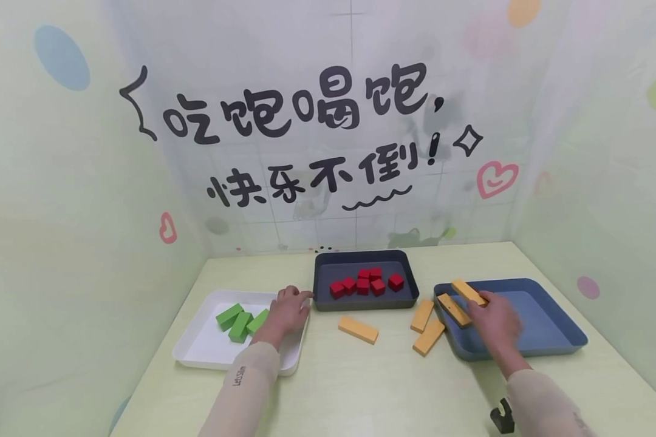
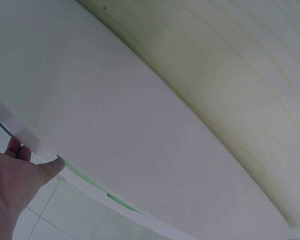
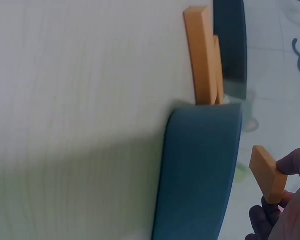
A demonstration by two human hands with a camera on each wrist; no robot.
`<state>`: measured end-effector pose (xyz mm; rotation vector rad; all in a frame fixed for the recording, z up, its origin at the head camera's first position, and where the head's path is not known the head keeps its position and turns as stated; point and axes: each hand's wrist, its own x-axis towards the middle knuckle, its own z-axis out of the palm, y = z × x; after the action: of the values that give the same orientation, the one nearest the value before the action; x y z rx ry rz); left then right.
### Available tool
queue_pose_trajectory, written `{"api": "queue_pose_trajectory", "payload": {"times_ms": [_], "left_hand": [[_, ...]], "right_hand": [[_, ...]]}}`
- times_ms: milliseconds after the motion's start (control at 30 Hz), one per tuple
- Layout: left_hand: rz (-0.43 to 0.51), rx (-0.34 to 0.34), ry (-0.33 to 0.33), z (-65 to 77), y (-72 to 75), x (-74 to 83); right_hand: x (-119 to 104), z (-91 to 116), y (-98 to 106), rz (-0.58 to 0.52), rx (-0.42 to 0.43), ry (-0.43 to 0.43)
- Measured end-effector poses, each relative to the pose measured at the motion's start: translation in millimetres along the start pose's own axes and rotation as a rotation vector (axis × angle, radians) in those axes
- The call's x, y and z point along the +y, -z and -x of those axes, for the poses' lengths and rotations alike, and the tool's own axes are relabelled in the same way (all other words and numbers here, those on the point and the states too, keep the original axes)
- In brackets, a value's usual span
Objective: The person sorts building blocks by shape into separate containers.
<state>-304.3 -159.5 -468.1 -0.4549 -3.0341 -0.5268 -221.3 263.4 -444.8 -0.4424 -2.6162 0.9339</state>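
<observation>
Above the left end of a blue tray [image 1: 546,331], my right hand [image 1: 494,321] pinches an orange block [image 1: 468,292] between thumb and fingers. The same held block [image 3: 269,172] shows in the right wrist view. Another orange block [image 1: 454,310] lies just below it, at the tray's left side. My left hand [image 1: 288,309] is over the right side of a white tray [image 1: 199,355], its fingers loosely bent near the far right corner. Green blocks [image 1: 240,326] lie in that tray, one partly hidden by the hand. Whether the left fingertips touch the rim, I cannot tell.
Several red cubes [image 1: 363,286] sit in a dark grey tray [image 1: 366,303] at the back middle. On the table, one orange block [image 1: 358,329] lies before it, and two more orange blocks [image 1: 422,315] lie beside the blue tray. A black object [image 1: 503,417] is near my right sleeve.
</observation>
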Motion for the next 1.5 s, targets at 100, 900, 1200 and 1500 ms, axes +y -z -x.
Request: {"api": "queue_pose_trajectory", "payload": {"times_ms": [100, 900, 1200, 1500], "left_hand": [[0.007, -0.003, 0.002, 0.3, -0.7, -0.1], [0.006, 0.008, -0.008, 2.2, 0.2, -0.4], [0.003, 0.014, -0.009, 2.8, 2.2, 2.0], [-0.001, 0.013, -0.002, 2.7, 0.7, 2.5]], "right_hand": [[8.5, -4.1, 0.8, 0.045, -0.042, -0.020], [20.0, -17.3, -4.5, 0.203, -0.200, -0.046], [15.0, -16.9, -5.6, 0.196, -0.246, -0.050], [1.2, -13.7, -10.4, 0.165, -0.211, -0.005]]}}
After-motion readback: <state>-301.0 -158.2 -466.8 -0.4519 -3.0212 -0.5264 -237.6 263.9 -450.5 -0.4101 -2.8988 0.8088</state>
